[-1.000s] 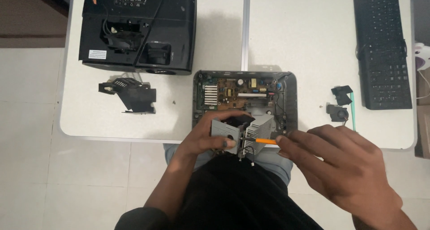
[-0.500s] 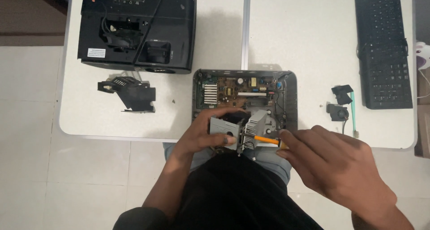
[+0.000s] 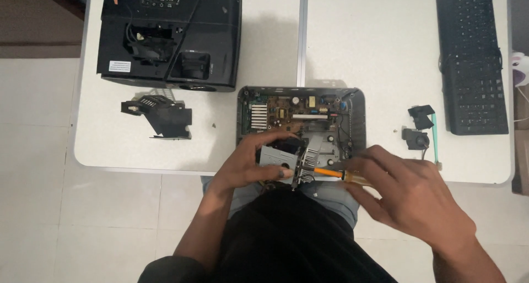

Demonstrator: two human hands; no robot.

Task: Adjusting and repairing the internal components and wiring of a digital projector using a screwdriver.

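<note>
A white bench (image 3: 363, 57) fills most of the view, made of two tops that meet at a seam running far to near down the middle. At its far left sits the largest item, a black projector housing (image 3: 168, 35) with its top opened and cables showing inside. At the far right lies a black keyboard (image 3: 474, 62), set lengthwise from far to near.

At the near edge, in the middle, rests an opened grey device case (image 3: 352, 104) with a brown circuit board (image 3: 292, 109) exposed in its far half. Left of it, and near the projector housing, lies a loose black plastic part (image 3: 162, 115). Right of the case, between it and the keyboard, sit two small black parts (image 3: 419, 127) beside a thin teal tool (image 3: 435, 139).

The left hand (image 3: 248, 164) is clamped over a grey metal module (image 3: 278, 159) at the near left of the open case, fingers curled over its top and thumb on its near side. A finned heat sink (image 3: 315, 155) stands just right of that module.

The right hand (image 3: 410, 197) is closed around the dark handle of a screwdriver (image 3: 336, 174) with an orange collar; its shaft points left, and the tip meets the near right edge of the grey module. The two hands are apart, joined only through the tool and the module.
</note>
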